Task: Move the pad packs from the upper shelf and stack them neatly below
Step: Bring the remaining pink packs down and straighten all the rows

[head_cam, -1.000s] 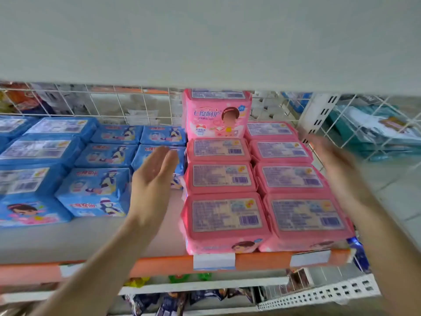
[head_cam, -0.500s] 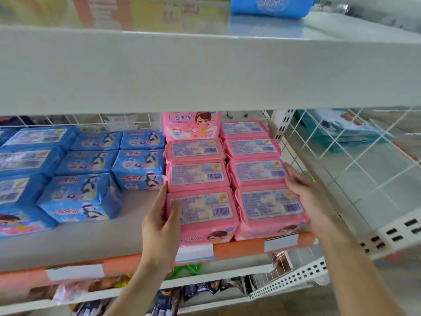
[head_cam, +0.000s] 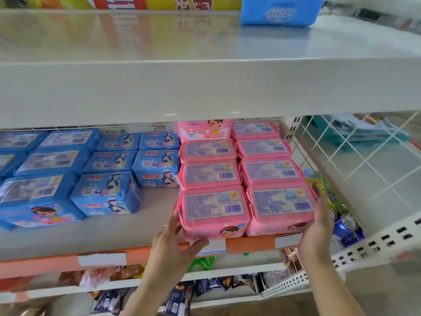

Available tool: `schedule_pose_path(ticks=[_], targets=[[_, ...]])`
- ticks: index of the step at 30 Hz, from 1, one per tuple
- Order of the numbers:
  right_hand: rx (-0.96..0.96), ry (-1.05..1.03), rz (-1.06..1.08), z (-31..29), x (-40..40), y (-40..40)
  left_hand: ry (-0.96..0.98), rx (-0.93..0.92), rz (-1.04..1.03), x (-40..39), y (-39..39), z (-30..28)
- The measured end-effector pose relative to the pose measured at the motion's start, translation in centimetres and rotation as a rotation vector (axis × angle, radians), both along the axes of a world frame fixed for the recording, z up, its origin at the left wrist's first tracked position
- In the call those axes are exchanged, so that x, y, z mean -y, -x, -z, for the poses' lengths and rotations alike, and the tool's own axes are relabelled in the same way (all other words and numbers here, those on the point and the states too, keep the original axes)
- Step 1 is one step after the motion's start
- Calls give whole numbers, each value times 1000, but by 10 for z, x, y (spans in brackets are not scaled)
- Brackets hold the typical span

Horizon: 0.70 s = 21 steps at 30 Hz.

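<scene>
Pink pad packs lie in two rows on the lower shelf (head_cam: 148, 226), with one pink pack standing upright at the back (head_cam: 204, 130). My left hand (head_cam: 173, 238) presses the left side of the front-left pink pack (head_cam: 213, 210), thumb against its front bottom edge. Fingers straight, my right hand (head_cam: 319, 224) lies flat against the right side of the front-right pink pack (head_cam: 281, 206). A blue pad pack (head_cam: 280, 11) stands on the upper shelf (head_cam: 159, 49) at the back right.
Several blue pad packs (head_cam: 107, 195) fill the lower shelf's left half. A white wire grid (head_cam: 355, 160) closes the right end, with cans (head_cam: 346, 229) and snack bags behind it. An orange price rail (head_cam: 250, 244) runs along the shelf front. Snack packets lie on the shelves below.
Both hands came in from spread apart and now press the outer sides of the two front pink packs. The view has tilted up, showing the upper shelf and its blue pack.
</scene>
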State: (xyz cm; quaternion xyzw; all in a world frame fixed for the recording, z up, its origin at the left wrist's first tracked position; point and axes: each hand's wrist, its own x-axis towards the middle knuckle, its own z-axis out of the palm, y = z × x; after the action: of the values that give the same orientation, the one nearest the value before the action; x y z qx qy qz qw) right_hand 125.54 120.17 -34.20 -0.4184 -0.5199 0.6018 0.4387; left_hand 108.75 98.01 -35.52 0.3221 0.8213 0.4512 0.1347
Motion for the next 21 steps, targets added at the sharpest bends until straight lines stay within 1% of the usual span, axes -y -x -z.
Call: schedule_pose_path(ticks=[1, 5, 10, 13, 15, 17, 18, 19, 20, 21], targets=[[-5, 1, 36, 1, 1, 5, 7, -45, 5, -3, 3, 2], [-47, 12, 144, 9, -4, 20, 24, -95, 31, -9, 13, 5], [-46, 20, 148, 5, -4, 25, 20, -101, 28, -11, 18, 7], [1, -8, 137, 1, -1, 21, 29, -99, -12, -7, 14, 6], [51, -81, 106, 1, 5, 12, 38, -93, -12, -3, 7, 0], [126, -205, 84, -2, 13, -1, 82, -111, -40, 5, -2, -12], [165, -275, 70, -6, 18, -7, 140, -169, -75, 10, -7, -18], [196, -343, 39, -9, 23, -12, 171, -280, -108, 16, -10, -22], [229, -412, -9, -13, 27, -17, 161, -388, -119, 21, -14, -27], [279, -496, -59, -16, 30, -20, 127, -458, -104, 26, -18, -32]])
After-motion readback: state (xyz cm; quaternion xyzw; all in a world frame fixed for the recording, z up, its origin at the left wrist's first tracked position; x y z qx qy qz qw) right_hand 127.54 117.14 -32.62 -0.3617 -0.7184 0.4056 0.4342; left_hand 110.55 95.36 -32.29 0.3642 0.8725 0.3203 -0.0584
